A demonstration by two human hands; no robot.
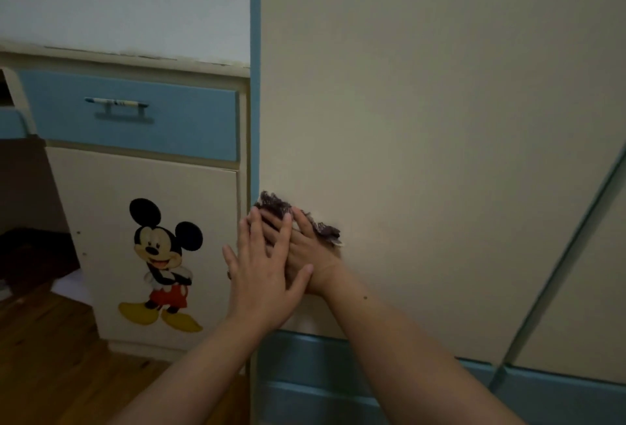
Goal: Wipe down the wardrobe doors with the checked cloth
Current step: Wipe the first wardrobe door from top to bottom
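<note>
Over on the far left there's a wooden floor [50,357] and a dark gap under a desk. Next comes a blue drawer [135,116] with a bar handle [117,104], and under it a cream cabinet door [152,255] with a cartoon mouse sticker [162,265] on it. A blue strip [255,85] runs up the edge of the wardrobe right beside that.

Then the hands. The left hand [262,275] lies flat with fingers spread, laid over the back of the right hand [305,255], which is also flat, so neither hand has a closed grip on anything; they just press. Under them is the checked cloth [276,202], bunched up and pushed against the cream wardrobe door [423,119], low down near its left edge. Only the dark top and right bits of the cloth poke out past the fingers.

Further right a thin blue line [559,272] slants down across the wardrobe front, and blue panels [305,373] run along the bottom.
</note>
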